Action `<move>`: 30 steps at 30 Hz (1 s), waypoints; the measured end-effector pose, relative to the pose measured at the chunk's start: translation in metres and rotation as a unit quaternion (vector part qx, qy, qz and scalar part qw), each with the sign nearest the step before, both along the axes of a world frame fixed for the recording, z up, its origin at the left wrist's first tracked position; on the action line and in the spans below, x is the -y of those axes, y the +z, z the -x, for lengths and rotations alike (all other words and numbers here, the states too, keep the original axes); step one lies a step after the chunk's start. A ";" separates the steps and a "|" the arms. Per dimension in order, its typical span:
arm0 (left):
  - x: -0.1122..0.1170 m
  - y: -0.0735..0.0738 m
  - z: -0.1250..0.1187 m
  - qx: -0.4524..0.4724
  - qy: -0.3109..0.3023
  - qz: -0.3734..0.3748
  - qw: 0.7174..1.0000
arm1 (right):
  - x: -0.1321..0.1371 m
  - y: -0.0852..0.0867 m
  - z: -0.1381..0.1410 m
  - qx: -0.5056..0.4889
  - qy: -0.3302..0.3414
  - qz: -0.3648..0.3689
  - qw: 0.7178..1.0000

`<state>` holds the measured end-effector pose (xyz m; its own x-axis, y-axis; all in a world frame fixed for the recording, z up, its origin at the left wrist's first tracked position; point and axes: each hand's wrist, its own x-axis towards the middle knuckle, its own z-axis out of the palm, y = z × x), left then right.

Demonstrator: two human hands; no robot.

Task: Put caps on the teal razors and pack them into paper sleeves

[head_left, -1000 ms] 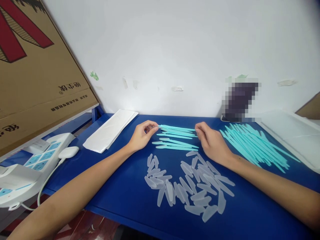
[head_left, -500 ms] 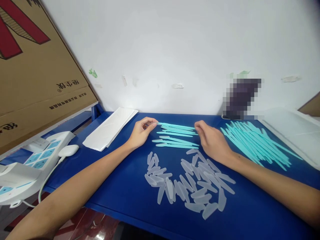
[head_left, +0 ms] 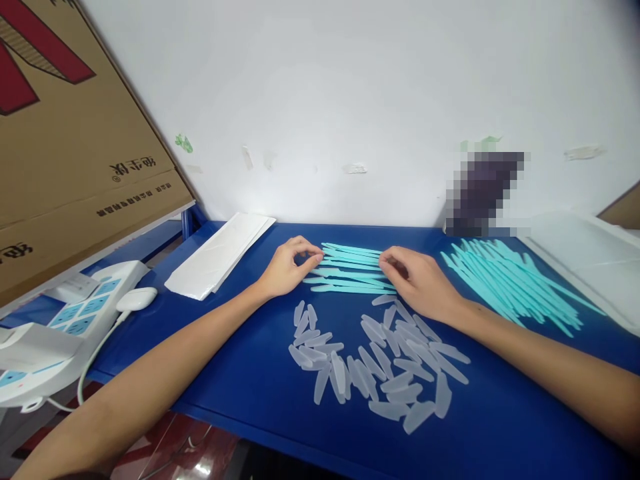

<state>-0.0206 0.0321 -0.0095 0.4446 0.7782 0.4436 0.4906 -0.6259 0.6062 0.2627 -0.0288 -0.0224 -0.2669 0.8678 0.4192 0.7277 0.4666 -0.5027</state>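
A row of slim teal eyebrow razors (head_left: 350,274) lies side by side on the blue table, in front of me. At its left ends, the thumb and index finger of my left hand (head_left: 295,265) are closed on the tip of a razor among the upper ones. My right hand (head_left: 417,277) pinches the same row from the right, fingertips on the razors' handle ends, hiding some of them. Just below the row lie loose translucent white blade caps (head_left: 370,367), scattered in a curved heap.
To the right is a larger pile of teal razors (head_left: 515,283), beside a whitish translucent tray (head_left: 590,260). Flat white packets (head_left: 220,257) lie at the left. A power strip (head_left: 95,310) with a white charger (head_left: 136,299) and a large cardboard box (head_left: 90,147) stand further left.
The razor stretched between my hands now lies at the top of the row. Both hands have come closer together and slightly lower, onto the razors below it.
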 end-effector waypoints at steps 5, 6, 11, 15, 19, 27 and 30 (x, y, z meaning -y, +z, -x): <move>0.005 0.003 0.001 -0.066 0.002 -0.065 0.996 | -0.001 0.003 0.000 -0.017 -0.080 0.012 0.997; 0.009 0.005 0.000 -0.098 -0.040 -0.079 0.991 | -0.001 0.004 0.000 -0.021 -0.096 0.015 0.995; 0.039 0.014 -0.016 -0.229 -0.220 -0.148 0.937 | -0.001 0.004 0.000 -0.022 -0.085 0.015 0.996; 0.058 0.015 -0.028 -0.288 -0.240 -0.145 0.916 | -0.007 -0.001 0.000 0.033 -0.061 0.018 0.997; 0.060 0.012 -0.031 -0.325 -0.231 -0.130 0.908 | -0.010 -0.003 0.000 0.067 -0.052 0.036 0.996; 0.053 0.010 -0.031 -0.264 -0.183 -0.169 0.932 | -0.012 -0.003 -0.001 0.049 -0.058 0.051 0.996; 0.053 0.010 -0.033 -0.248 -0.170 -0.176 0.937 | -0.013 -0.003 -0.001 0.040 -0.055 0.057 0.996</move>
